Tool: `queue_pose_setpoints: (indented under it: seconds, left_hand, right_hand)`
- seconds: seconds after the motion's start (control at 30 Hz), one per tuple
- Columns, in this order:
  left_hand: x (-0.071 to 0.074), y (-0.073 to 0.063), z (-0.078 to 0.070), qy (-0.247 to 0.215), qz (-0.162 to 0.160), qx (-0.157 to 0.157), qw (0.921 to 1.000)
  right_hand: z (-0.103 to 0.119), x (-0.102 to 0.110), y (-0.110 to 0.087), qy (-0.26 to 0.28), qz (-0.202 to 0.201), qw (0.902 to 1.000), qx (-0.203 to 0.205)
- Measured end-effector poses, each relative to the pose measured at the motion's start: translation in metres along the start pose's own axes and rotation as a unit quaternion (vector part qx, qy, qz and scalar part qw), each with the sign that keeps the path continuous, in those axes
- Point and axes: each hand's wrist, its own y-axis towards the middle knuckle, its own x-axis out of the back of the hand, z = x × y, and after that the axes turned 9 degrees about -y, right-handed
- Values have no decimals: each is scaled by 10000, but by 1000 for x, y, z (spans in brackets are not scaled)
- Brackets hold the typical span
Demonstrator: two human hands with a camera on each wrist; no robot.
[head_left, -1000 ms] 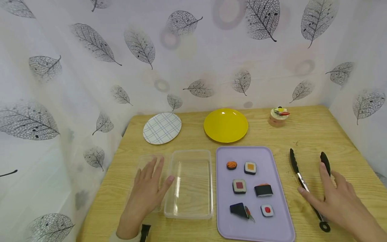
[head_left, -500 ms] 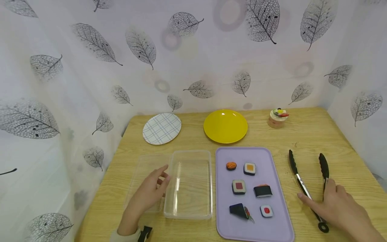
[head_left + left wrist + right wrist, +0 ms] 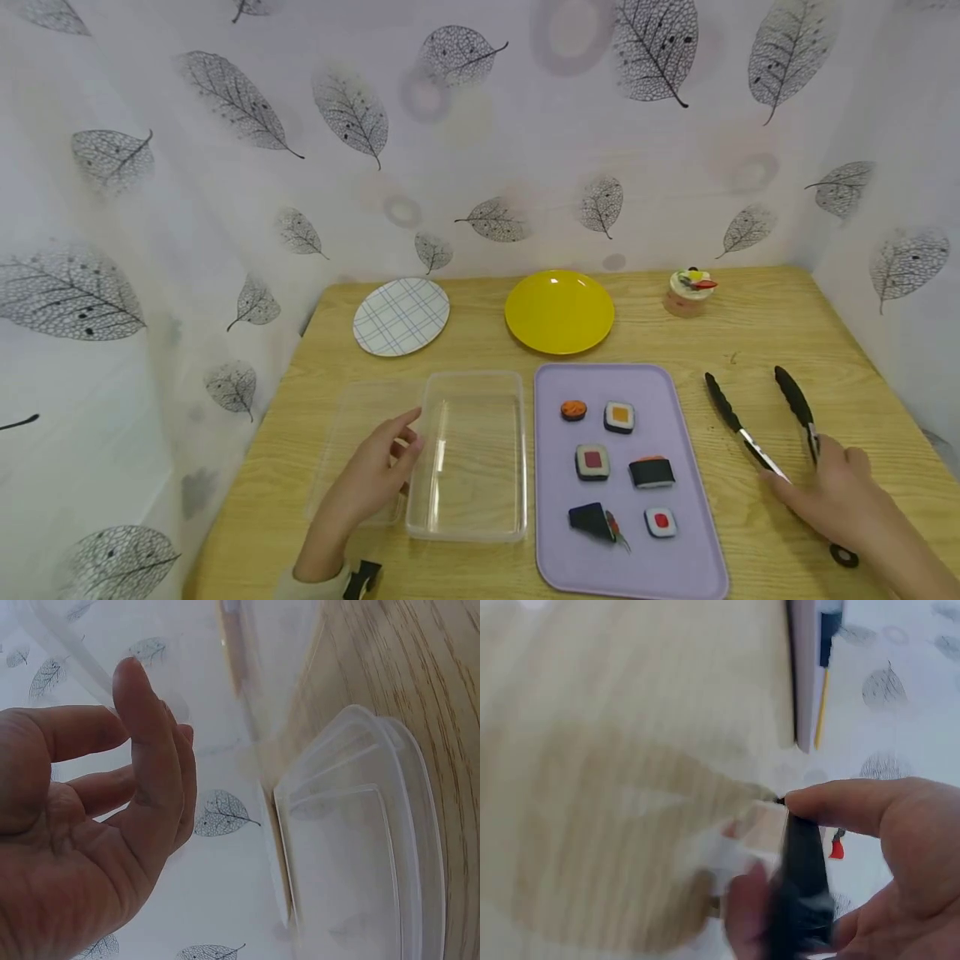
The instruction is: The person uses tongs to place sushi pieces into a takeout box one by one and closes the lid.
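In the head view my right hand [image 3: 843, 492] grips black-and-metal tongs [image 3: 724, 405], whose two arms are spread apart over the table's right side. The right wrist view shows thumb and fingers around a black tong arm [image 3: 804, 862], partly blurred. My left hand [image 3: 369, 475], fingers loosely bent, is at the left rim of a clear plastic container [image 3: 480, 467]. Nothing lies between its fingers in the left wrist view; whether it touches the rim I cannot tell. A flat clear lid [image 3: 352, 417] lies partly beneath that hand. Several toy sushi pieces, including a hand roll [image 3: 591, 521], lie on the purple tray [image 3: 555, 558].
Behind the container are a checked white plate [image 3: 401, 317] and a yellow plate [image 3: 559, 312]. A small toy cake [image 3: 690, 292] stands at the back right. A leaf-patterned curtain [image 3: 495, 150] surrounds the wooden table [image 3: 750, 333].
My right hand has closed around the tongs, and they have shifted and turned slightly on the right. My left hand's spread fingers have bent and drawn in beside the container.
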Motion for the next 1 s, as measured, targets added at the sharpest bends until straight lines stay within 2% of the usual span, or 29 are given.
queue_pose_setpoints:
  seconds: [0.13, 0.23, 0.33, 0.47, 0.57, 0.73, 0.83, 1.0]
  left_hand:
    - [-1, -1, -2, -87, -60, 87, 9999]
    - [-1, -3, -3, -135, -106, 112, 9998]
    - [-1, -3, -2, -171, -133, 105, 9997]
    - [0, -4, -2, -184, -188, 110, 9996]
    - [0, -4, -1, -205, -238, 132, 9994]
    - [-1, -3, 1, -262, -286, 114, 9992]
    - [-2, -3, 2, -310, -295, 83, 9990]
    - [-3, -3, 3, -270, -347, 91, 9990]
  right_hand:
    - [-4, 9, 3, 185, -369, 9991, -103]
    - [-1, 17, 5, 207, -911, 9954, -216]
    - [6, 22, 6, 154, -1486, 9888, 64]
    - [18, 25, 8, -31, -1904, 9791, 714]
    - [25, 26, 9, -215, -1967, 9711, 1336]
    - [34, 27, 12, -454, -1914, 9524, 2330]
    - [37, 26, 16, -539, -1934, 9435, 2635]
    - [39, 25, 20, -687, -1970, 9342, 2895]
